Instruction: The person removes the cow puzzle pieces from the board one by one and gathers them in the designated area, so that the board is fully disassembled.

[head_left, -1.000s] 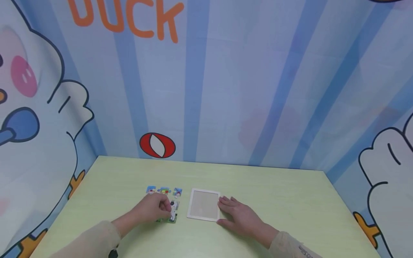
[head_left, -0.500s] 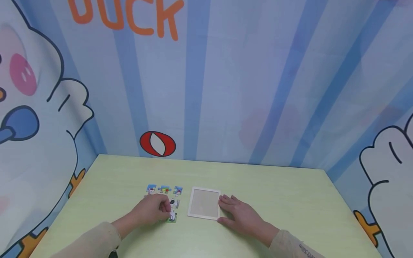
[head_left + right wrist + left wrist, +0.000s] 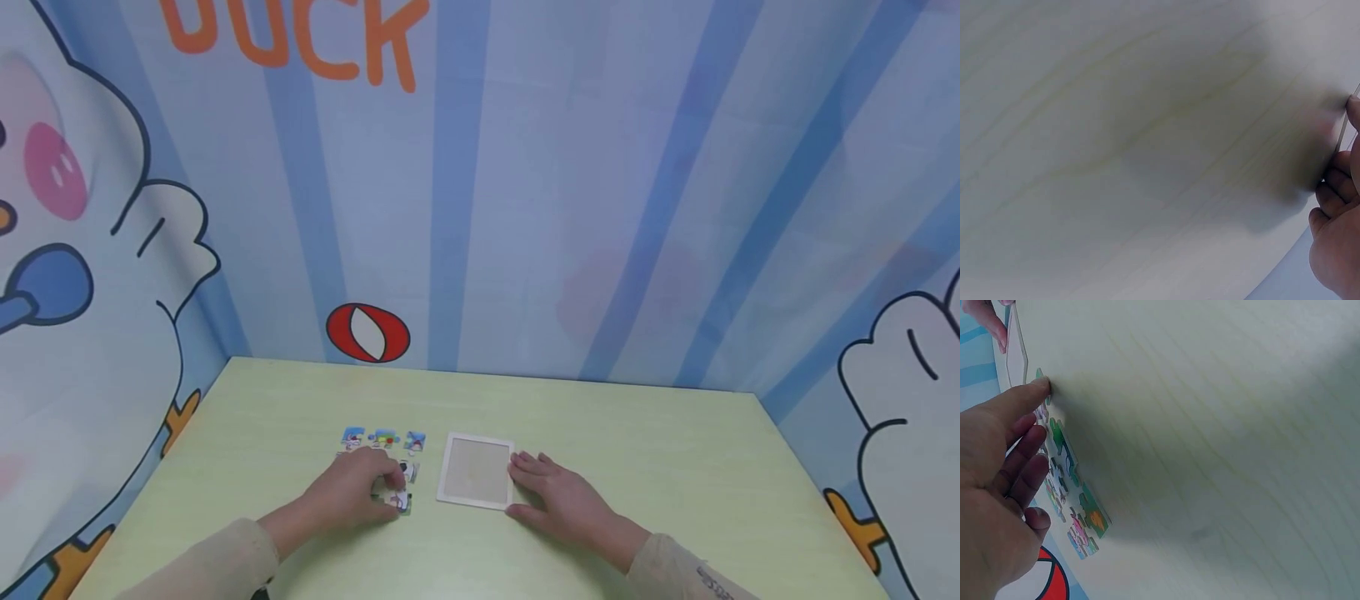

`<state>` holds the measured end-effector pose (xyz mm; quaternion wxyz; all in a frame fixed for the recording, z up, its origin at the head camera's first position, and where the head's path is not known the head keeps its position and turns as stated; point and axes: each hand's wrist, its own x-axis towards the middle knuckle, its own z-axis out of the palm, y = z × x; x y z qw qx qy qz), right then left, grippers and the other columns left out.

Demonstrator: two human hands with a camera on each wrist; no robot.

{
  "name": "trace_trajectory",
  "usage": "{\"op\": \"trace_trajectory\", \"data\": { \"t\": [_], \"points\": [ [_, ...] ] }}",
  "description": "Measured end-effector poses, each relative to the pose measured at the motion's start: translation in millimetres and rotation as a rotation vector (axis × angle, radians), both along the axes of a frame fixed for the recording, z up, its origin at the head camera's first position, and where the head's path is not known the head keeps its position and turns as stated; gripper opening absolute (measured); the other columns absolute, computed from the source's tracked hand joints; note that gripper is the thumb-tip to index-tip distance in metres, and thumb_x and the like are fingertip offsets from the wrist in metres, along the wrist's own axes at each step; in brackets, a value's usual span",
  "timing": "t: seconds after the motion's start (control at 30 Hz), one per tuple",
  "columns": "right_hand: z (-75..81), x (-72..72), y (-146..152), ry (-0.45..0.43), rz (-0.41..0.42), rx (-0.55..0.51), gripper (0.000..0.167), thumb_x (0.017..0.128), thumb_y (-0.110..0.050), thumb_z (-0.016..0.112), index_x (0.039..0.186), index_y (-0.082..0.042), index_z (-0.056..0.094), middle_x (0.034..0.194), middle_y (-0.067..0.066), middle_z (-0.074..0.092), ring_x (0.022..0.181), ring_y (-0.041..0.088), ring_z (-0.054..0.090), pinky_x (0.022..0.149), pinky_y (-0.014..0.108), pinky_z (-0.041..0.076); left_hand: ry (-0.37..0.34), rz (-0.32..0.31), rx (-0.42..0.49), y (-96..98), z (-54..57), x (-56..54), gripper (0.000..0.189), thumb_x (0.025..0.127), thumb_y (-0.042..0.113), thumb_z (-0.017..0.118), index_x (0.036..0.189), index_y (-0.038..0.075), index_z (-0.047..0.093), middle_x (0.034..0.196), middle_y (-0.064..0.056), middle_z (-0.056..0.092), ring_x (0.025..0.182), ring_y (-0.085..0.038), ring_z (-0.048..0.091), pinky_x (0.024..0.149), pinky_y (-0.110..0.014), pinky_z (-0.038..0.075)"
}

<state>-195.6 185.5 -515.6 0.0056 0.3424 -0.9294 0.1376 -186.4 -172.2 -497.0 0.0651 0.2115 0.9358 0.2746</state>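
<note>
In the head view my left hand (image 3: 352, 490) hovers low over several small picture jigsaw pieces (image 3: 385, 438) laid in rows on the table. Its thumb and forefinger stand apart around the near right corner piece (image 3: 401, 502). The left wrist view shows the thumb tip right at that corner piece (image 3: 1040, 373), with the other fingers loosely bent above the pieces. To the right lies a white-rimmed square puzzle tray (image 3: 446, 471) with a bare beige bottom. My right hand (image 3: 562, 504) rests flat, fingertips and thumb touching the tray's right rim.
A pale green-yellow table (image 3: 637, 442) carries everything. Behind it and along both sides hangs a blue striped cloth (image 3: 517, 208) printed with cartoon figures. The left forearm sleeve (image 3: 217, 558) reaches in from the front left.
My left thumb and forefinger have spread apart over the near right piece. The right hand and the tray have stayed in place. The head view has tilted slightly.
</note>
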Motion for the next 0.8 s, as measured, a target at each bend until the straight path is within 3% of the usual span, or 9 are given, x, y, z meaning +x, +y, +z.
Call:
{"op": "trace_trajectory", "data": {
  "t": [0.27, 0.8],
  "points": [
    [0.7, 0.4, -0.3, 0.010, 0.008, -0.001, 0.061, 0.103, -0.041, 0.071, 0.145, 0.002, 0.062, 0.154, 0.016, 0.059, 0.144, 0.036, 0.055, 0.117, 0.053, 0.042, 0.016, -0.051, -0.030, -2.6, 1.9, 2.1, 0.020, 0.082, 0.015, 0.092, 0.093, 0.025, 0.079, 0.096, 0.014, 0.068, 0.096, -0.013, 0.057, 0.097, -0.051, 0.049],
    [-0.6, -0.5, 0.3, -0.006, 0.002, -0.001, 0.063, 0.103, -0.043, 0.070, 0.146, 0.001, 0.061, 0.156, 0.015, 0.057, 0.145, 0.036, 0.053, 0.119, 0.053, 0.039, 0.002, -0.049, -0.026, -2.1, 1.2, 4.2, 0.020, 0.083, 0.018, 0.092, 0.092, 0.029, 0.078, 0.096, 0.015, 0.066, 0.094, -0.013, 0.054, 0.093, -0.048, 0.049]
  ]
}}
